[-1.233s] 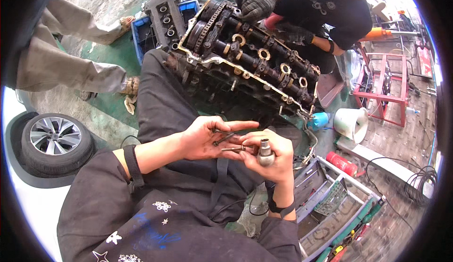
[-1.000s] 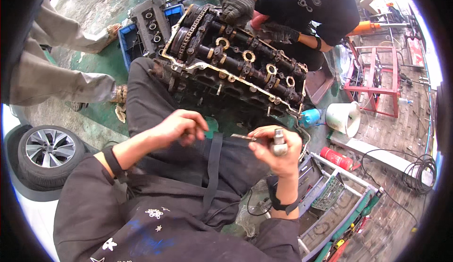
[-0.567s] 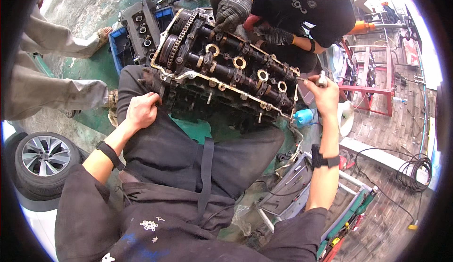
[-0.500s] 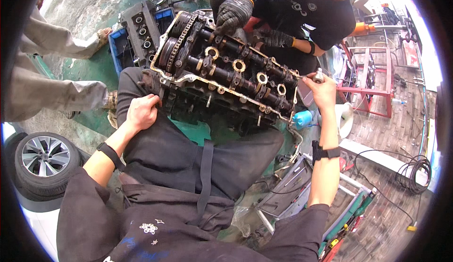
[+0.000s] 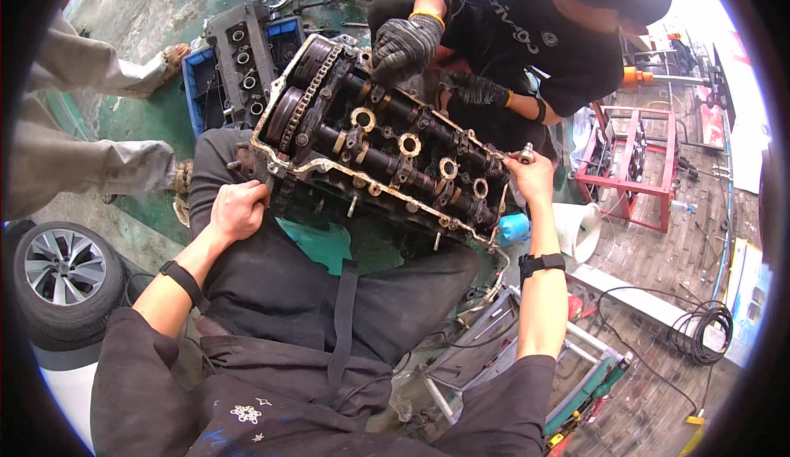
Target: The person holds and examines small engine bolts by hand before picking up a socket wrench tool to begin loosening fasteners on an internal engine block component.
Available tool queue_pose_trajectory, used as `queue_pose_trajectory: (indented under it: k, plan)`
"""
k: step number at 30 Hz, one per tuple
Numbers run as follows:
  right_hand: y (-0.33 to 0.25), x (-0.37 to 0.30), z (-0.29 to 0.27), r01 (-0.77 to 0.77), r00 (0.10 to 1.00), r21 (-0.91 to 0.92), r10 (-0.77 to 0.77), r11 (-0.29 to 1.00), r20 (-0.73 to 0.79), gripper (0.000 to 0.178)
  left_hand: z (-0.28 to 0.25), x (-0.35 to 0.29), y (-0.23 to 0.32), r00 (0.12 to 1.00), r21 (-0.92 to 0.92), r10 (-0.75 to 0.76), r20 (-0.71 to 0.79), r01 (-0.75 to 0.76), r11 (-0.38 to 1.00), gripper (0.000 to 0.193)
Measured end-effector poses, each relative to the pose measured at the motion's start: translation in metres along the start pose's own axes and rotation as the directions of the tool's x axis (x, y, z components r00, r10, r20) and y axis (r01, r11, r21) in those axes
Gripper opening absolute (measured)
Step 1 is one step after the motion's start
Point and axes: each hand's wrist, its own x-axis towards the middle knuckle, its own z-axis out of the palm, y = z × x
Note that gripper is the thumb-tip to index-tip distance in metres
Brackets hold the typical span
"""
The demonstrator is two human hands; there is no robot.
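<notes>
The floor (image 5: 173,0) was stained, the engine (image 5: 388,154) grimy; right hand (image 5: 533,177) gripped a tool (image 5: 526,153), left hand (image 5: 239,210) curled closed, contents unclear

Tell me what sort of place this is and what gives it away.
Probably a vehicle repair workshop: an engine with exposed camshafts and timing chain, a valve cover lying across a blue crate, and a car wheel at left.
</notes>
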Motion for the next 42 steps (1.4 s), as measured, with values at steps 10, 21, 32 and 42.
queue_pose_trajectory:
  k: [10,21,32,42]
  plan:
    - [-0.005,0.013,0.020,0.105,0.994,-0.208,-0.108,0.972,-0.002,0.028,0.004,-0.001,-0.003,0.999,0.001,0.001,-0.042,-0.001,1.000,0.002]
    - [-0.025,-0.058,0.024,0.345,0.914,0.048,-0.324,0.937,-0.243,0.026,-0.006,-0.015,0.005,0.992,-0.267,-0.094,-0.088,0.068,0.961,0.019]
    - [-0.134,-0.267,0.049,0.630,0.711,0.408,-0.702,0.660,0.038,0.032,-0.006,-0.024,0.108,0.792,-0.673,0.040,0.609,0.543,-0.502,0.053]
    - [-0.104,-0.299,0.086,0.659,0.708,0.429,-0.702,0.618,-0.076,0.023,0.015,-0.031,0.156,0.681,-0.623,0.055,0.731,0.698,-0.353,0.051]
